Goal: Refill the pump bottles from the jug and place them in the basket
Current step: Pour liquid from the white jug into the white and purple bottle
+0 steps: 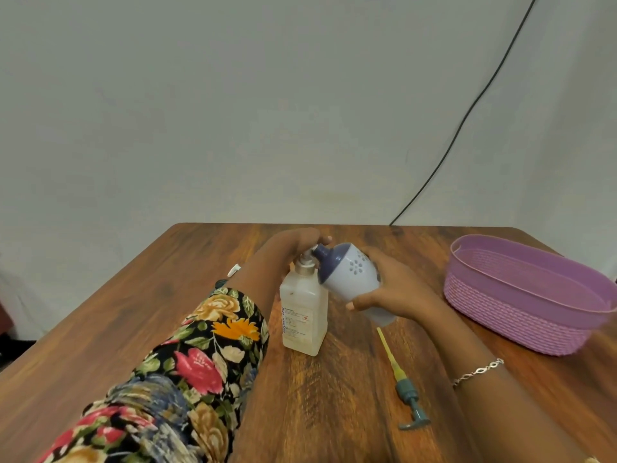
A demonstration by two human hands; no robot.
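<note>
- The table (133, 312) carries everything; the basket (500, 312) sits at the far right with no bottle showing in it, so placing is judged not yet begun
- The step in hand looks like refilling: the right hand (394, 289) wraps fingers and thumb round the jug (354, 279), which is tipped left with its dark spout at the neck of the pump bottle (303, 315)
- The left hand (293, 245) reaches over that upright bottle at mid-table, fingers curled at its top; what exactly they pinch is hidden
- The next move likely calls for a steady tilt, with the spout held over the opening
- A loose pump (405, 385) lies near, right of the bottle, probably awaiting refitting
</note>
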